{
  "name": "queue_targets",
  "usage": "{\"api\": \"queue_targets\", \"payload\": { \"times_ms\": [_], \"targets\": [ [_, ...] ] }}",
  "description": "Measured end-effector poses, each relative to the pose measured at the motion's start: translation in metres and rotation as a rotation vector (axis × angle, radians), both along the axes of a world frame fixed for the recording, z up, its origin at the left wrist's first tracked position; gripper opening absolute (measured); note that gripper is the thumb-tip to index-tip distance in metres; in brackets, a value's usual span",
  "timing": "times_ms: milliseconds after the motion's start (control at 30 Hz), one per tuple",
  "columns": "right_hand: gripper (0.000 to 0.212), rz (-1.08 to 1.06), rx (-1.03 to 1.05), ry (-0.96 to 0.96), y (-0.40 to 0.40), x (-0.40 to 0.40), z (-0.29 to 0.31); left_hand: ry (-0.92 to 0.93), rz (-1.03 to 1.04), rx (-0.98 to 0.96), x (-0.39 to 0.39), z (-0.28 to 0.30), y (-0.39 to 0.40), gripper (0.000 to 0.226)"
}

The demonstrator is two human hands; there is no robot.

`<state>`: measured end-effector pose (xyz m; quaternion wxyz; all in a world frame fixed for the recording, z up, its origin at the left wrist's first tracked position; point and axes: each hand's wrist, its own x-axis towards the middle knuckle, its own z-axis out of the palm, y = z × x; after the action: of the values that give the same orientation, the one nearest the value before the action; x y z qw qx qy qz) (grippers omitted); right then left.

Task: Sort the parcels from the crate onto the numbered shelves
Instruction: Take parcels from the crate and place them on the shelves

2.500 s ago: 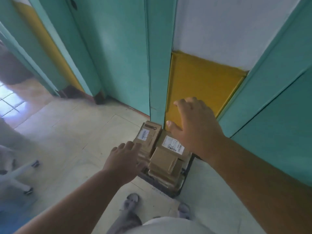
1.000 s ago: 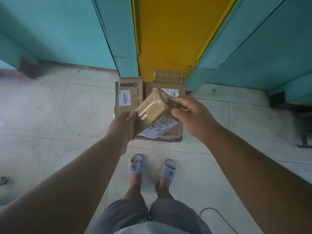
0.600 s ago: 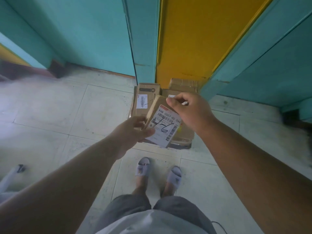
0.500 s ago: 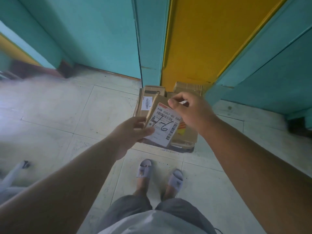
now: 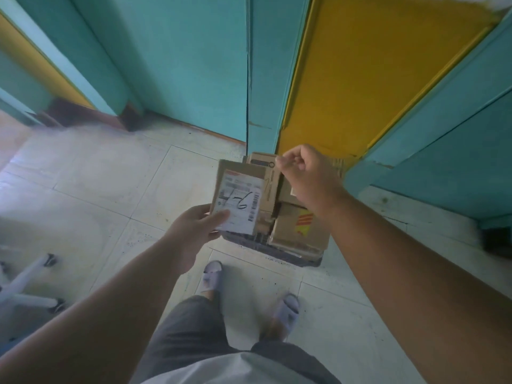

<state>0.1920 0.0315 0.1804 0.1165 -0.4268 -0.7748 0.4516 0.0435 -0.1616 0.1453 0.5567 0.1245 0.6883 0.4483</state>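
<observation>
The right hand (image 5: 306, 176) has let go of the parcel (image 5: 240, 195) and hangs curled, empty, at one o'clock from it. The left hand (image 5: 194, 231) alone grips its lower corner. Brown cardboard, white label (handwritten scrawl), above the crate (image 5: 274, 249) of boxes on the pale tiled floor (image 5: 97, 189); teal and yellow walls (image 5: 180, 51) beyond.

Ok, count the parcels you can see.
3 clearly: the labelled parcel in the left hand, two in the crate: tall one, taped one. More probably hidden.
</observation>
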Motion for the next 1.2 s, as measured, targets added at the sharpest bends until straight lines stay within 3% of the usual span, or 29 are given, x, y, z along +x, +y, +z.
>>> {"api": "queue_targets", "payload": {
  "times_ms": [133,267,467,600,833,1000,1100,1200],
  "targets": [
    [0.027,-0.065,0.147,-0.077,-0.004,-0.009,-0.022,-0.028,0.027,-0.017,-0.038,-0.012,-0.005,0.043],
    [0.037,-0.103,0.207,-0.217,-0.014,-0.042,-0.045,-0.064,-0.064,-0.023,-0.088,-0.034,0.007,0.035],
    [0.049,-0.183,0.274,-0.422,-0.031,-0.092,-0.1,-0.022,-0.278,-0.096,-0.178,-0.079,0.031,0.063],
    [0.057,-0.294,0.22,-0.532,-0.031,-0.1,-0.142,-0.066,-0.217,-0.105,-0.202,-0.108,0.047,0.041],
    [0.096,-0.457,-0.09,-0.795,-0.021,-0.113,-0.215,-0.081,-0.221,-0.124,-0.206,-0.149,0.067,0.01],
    [0.11,-0.535,-0.208,-0.844,-0.021,-0.127,-0.246,-0.099,-0.293,-0.17,-0.212,-0.166,0.07,0.026],
    [0.115,-0.553,-0.262,-0.844,-0.021,-0.132,-0.258,-0.097,-0.273,-0.18,-0.216,-0.173,0.068,0.007],
    [0.116,-0.594,-0.265,-0.837,-0.02,-0.131,-0.262,-0.112,-0.3,-0.182,-0.218,-0.174,0.066,0.008]
  ]
}}
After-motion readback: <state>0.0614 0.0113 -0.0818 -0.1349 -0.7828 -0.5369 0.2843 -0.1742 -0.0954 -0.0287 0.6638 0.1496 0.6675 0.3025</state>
